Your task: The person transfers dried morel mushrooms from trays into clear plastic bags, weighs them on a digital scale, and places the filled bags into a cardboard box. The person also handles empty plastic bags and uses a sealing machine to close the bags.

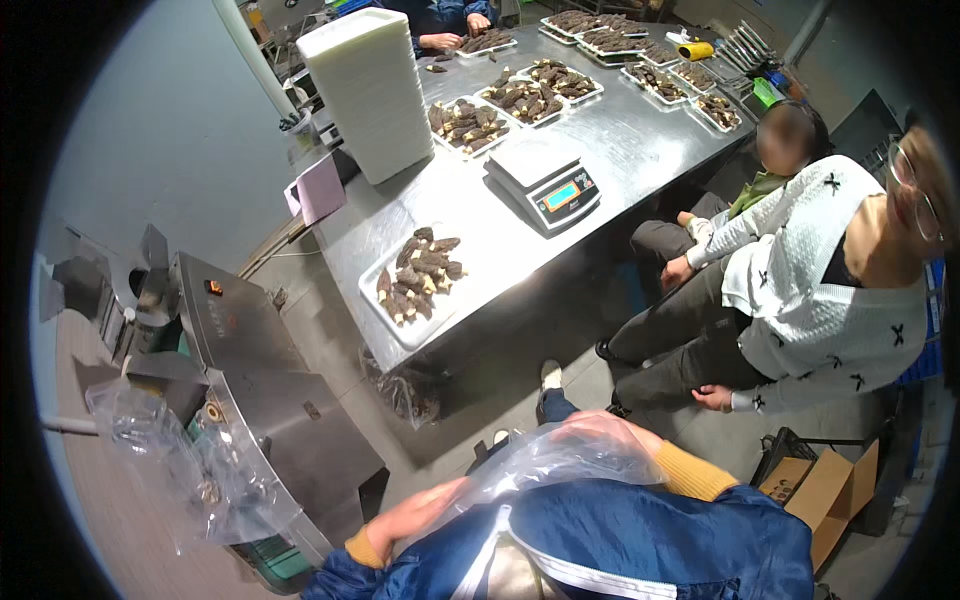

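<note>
A clear plastic bag (544, 465) is stretched in front of my blue jacket. My left hand (421, 510) grips its left end, with the fingertips partly hidden by the film. My right hand (604, 429) holds the other end, and the plastic overlaps its fingers. Beyond my hands, on the corner of a steel table (540, 262), lies a white tray (369, 281) of dark morel mushrooms (420, 274) with pale cut stems. Past it stands a digital weighing scale (551, 187) with a lit display and a white tray on its platform.
A tall stack of white trays (367, 97) rises beside the scale. Filled morel trays (469, 124) line the table's far part. At left stands a steel machine (300, 435) with plastic film (232, 480). A person (817, 277) stands at right, beside a seated person (784, 142); another's hands (442, 41) work opposite. An open carton (832, 487) lies low right.
</note>
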Action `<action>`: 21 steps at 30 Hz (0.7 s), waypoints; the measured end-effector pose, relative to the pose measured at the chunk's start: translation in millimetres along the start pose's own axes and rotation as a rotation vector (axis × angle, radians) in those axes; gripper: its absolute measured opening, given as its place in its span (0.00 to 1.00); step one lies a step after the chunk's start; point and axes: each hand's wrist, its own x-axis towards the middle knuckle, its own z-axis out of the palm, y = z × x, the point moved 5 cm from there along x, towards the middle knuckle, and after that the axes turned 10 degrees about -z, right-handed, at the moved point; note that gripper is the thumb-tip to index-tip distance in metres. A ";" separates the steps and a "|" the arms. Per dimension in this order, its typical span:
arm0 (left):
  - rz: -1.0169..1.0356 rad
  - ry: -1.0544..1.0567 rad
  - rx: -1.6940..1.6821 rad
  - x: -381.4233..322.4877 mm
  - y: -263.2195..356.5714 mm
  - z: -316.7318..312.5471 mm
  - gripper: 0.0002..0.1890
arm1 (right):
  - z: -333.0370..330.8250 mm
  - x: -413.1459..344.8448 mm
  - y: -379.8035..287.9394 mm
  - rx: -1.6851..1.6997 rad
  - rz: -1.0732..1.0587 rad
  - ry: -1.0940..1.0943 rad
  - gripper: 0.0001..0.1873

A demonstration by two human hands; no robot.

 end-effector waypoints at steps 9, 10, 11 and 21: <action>-0.250 0.408 0.004 34.1 24.9 -10.4 0.25 | -79.6 -16.6 -48.2 0.098 -0.094 0.100 0.35; -0.269 0.430 0.020 42.7 35.8 -16.8 0.24 | -87.3 -5.5 -60.6 -0.023 -0.130 0.091 0.35; -0.289 0.450 0.050 52.2 48.8 -24.3 0.24 | -94.8 5.8 -73.1 -0.136 -0.169 0.073 0.36; 0.023 0.760 -0.813 200.4 205.1 -184.3 0.18 | -291.5 158.3 -251.2 -0.160 -0.405 0.633 0.12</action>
